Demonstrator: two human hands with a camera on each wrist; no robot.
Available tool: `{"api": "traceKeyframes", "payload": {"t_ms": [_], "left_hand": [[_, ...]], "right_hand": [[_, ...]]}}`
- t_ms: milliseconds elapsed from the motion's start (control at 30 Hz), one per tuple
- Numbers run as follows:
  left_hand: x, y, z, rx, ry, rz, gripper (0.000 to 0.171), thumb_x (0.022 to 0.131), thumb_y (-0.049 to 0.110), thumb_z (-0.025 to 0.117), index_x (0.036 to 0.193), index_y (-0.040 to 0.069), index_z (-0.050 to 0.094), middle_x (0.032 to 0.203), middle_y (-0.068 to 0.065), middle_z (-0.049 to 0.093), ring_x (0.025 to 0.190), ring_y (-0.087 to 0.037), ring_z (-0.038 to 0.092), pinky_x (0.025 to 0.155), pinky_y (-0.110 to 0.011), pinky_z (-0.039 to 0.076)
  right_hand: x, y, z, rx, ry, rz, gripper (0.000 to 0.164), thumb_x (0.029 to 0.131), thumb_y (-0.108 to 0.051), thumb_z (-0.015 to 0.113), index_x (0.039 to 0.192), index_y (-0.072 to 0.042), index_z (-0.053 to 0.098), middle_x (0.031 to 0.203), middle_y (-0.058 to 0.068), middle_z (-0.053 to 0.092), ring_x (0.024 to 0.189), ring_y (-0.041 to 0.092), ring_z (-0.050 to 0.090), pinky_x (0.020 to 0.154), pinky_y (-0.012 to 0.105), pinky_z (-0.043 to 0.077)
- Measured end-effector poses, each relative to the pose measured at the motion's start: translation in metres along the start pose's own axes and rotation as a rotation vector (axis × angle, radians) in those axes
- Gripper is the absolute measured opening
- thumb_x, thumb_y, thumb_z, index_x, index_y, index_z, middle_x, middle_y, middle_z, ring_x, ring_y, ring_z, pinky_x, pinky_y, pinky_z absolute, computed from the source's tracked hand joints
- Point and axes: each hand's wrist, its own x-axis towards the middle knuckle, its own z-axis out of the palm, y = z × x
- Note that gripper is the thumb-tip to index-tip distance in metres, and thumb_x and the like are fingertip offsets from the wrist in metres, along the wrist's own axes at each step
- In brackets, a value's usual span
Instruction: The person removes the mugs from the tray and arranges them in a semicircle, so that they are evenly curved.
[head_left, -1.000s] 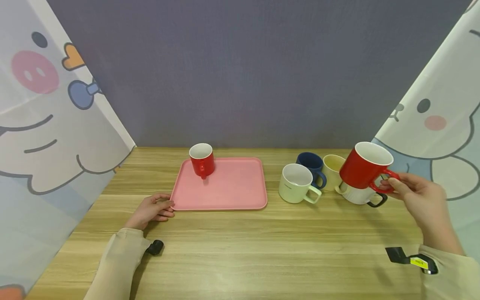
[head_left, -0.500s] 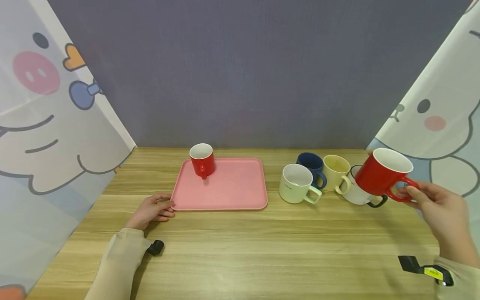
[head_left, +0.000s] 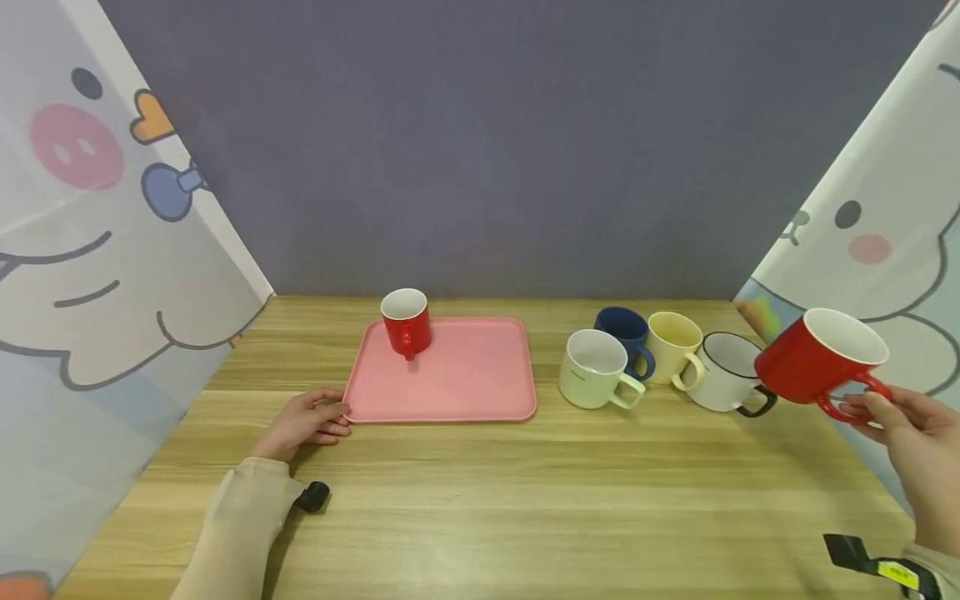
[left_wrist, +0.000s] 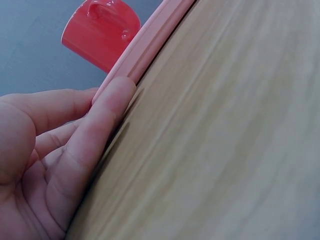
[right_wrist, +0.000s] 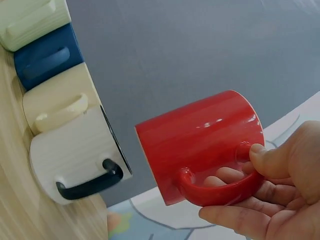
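Observation:
My right hand grips a red mug with a white inside by its handle. The mug is held up off the table, tilted, to the right of a white mug with black rim and handle. In the right wrist view, thumb and fingers close around the handle. My left hand holds the near left corner of a pink tray, thumb and finger at its rim in the left wrist view. Another red mug stands upright at the tray's far left corner, its handle facing me.
Left of the white mug, a yellow mug, a dark blue mug and a pale green mug stand close together on the wooden table. A grey panel rises behind, and printed curtains flank both sides.
My right hand has carried the red mug rightward and slightly toward me, uncovering the white mug it had partly hidden. My left hand and the tray stay put.

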Motion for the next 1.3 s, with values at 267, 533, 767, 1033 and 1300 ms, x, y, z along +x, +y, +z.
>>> {"api": "traceKeyframes", "payload": {"t_ms": [267, 533, 767, 1033, 1300], "left_hand": [[0.002, -0.003, 0.000, 0.001, 0.000, -0.007, 0.053, 0.102, 0.016, 0.058, 0.140, -0.013, 0.036, 0.085, -0.003, 0.073, 0.072, -0.011, 0.071, 0.062, -0.026, 0.059], [0.001, -0.001, 0.001, 0.004, -0.009, 0.004, 0.049, 0.103, 0.014, 0.057, 0.138, -0.014, 0.037, 0.085, -0.004, 0.073, 0.072, -0.012, 0.071, 0.062, -0.027, 0.059], [0.001, -0.002, 0.002, 0.011, 0.006, 0.004, 0.050, 0.102, 0.015, 0.058, 0.139, -0.013, 0.038, 0.085, -0.004, 0.073, 0.072, -0.012, 0.071, 0.062, -0.027, 0.059], [0.000, -0.002, 0.002, 0.009, 0.018, 0.004, 0.047, 0.102, 0.014, 0.058, 0.137, -0.013, 0.040, 0.084, -0.004, 0.073, 0.071, -0.011, 0.071, 0.062, -0.026, 0.059], [0.001, -0.003, 0.002, 0.010, 0.018, -0.006, 0.047, 0.102, 0.014, 0.058, 0.137, -0.013, 0.040, 0.084, -0.003, 0.073, 0.071, -0.011, 0.071, 0.061, -0.026, 0.059]], "right_hand": [[0.001, 0.016, -0.009, 0.184, 0.149, 0.083, 0.039, 0.103, 0.000, 0.047, 0.081, -0.028, 0.064, 0.070, -0.023, 0.065, 0.062, -0.012, 0.061, 0.056, 0.003, 0.046], [0.006, 0.067, -0.028, 0.227, 0.076, 0.087, 0.019, 0.101, -0.012, 0.056, 0.090, -0.025, 0.063, 0.073, -0.021, 0.066, 0.063, -0.010, 0.063, 0.056, 0.006, 0.049], [-0.010, 0.056, -0.020, 0.078, 0.005, 0.234, 0.026, 0.103, -0.009, 0.051, 0.084, -0.026, 0.058, 0.068, -0.024, 0.062, 0.060, -0.011, 0.061, 0.054, 0.008, 0.050], [-0.017, 0.058, -0.011, -0.295, -0.021, 0.306, 0.051, 0.102, -0.025, 0.055, 0.121, 0.022, 0.051, 0.059, -0.037, 0.050, 0.057, -0.019, 0.048, 0.051, 0.009, 0.044], [-0.021, 0.056, -0.003, -0.453, -0.005, 0.308, 0.061, 0.100, -0.033, 0.057, 0.129, 0.021, 0.050, 0.056, -0.042, 0.041, 0.060, -0.024, 0.034, 0.050, 0.008, 0.038]]}}
